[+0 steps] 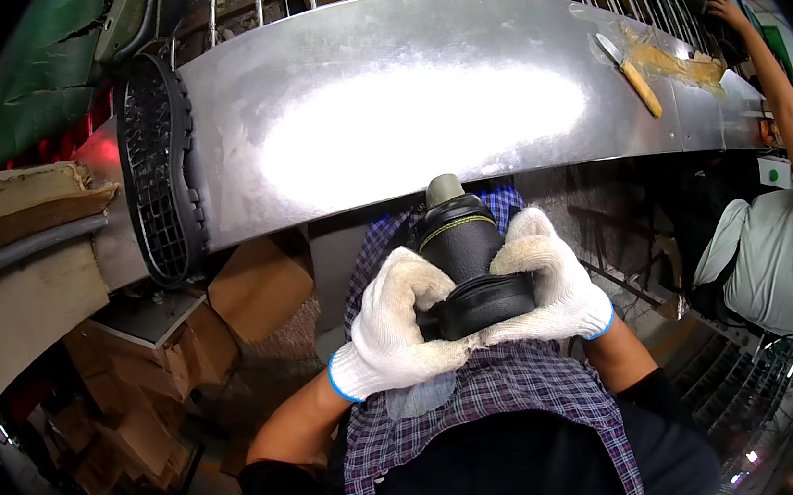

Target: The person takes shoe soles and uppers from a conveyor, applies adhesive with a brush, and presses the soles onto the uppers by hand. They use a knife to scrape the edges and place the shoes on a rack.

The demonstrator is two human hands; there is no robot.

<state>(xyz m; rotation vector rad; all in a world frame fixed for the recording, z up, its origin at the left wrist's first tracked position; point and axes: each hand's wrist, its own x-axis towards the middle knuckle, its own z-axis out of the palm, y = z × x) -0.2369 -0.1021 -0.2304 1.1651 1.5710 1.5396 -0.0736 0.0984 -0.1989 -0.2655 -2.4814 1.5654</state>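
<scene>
Both white knitted gloves with blue cuffs grip a black leather shoe upper [463, 252] close to my body, in front of the metal bench. My left hand [397, 323] has its fingers curled round the left side of the padded collar. On the opposite side, my right hand [555, 279] presses its thumb and fingers onto the upper. Yellow stitching runs across it, and a grey-green rounded piece [444, 188], perhaps a shoe last, sticks out of the far end. A black treaded sole [159, 171] lies at the bench's left end.
The shiny metal bench [226, 101] spans the front, with metal bars behind it. A knife with a yellow handle [641, 88] lies at its right. Cardboard boxes [260, 286] stand below left. At right, a co-worker in a pale shirt [774, 251] reaches toward the bars.
</scene>
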